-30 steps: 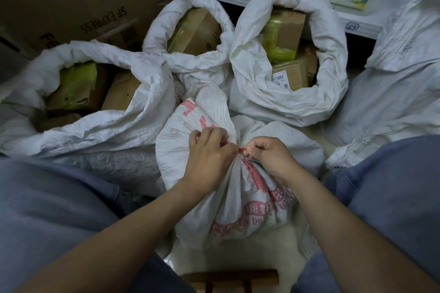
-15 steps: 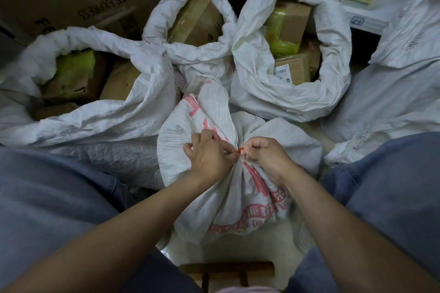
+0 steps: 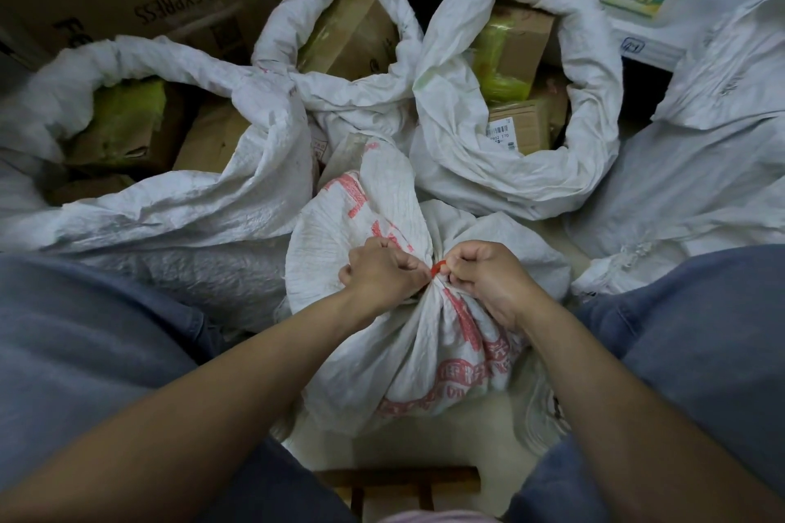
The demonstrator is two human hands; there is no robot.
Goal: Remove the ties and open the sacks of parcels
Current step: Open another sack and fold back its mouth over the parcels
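Tied sack (image 3: 424, 352) is sitting on the floor (image 3: 424, 452) before the person, left hand (image 3: 382, 274) and right hand (image 3: 488, 280) both pinching its red tie (image 3: 437, 268); three open sacks (image 3: 501, 187) are standing behind, this one not yet undone.

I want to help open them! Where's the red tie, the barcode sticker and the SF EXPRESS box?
red tie (image 3: 437, 268): head view, its visible loop.
barcode sticker (image 3: 500, 136): head view, the label's middle.
SF EXPRESS box (image 3: 178, 0): head view, its printed side.
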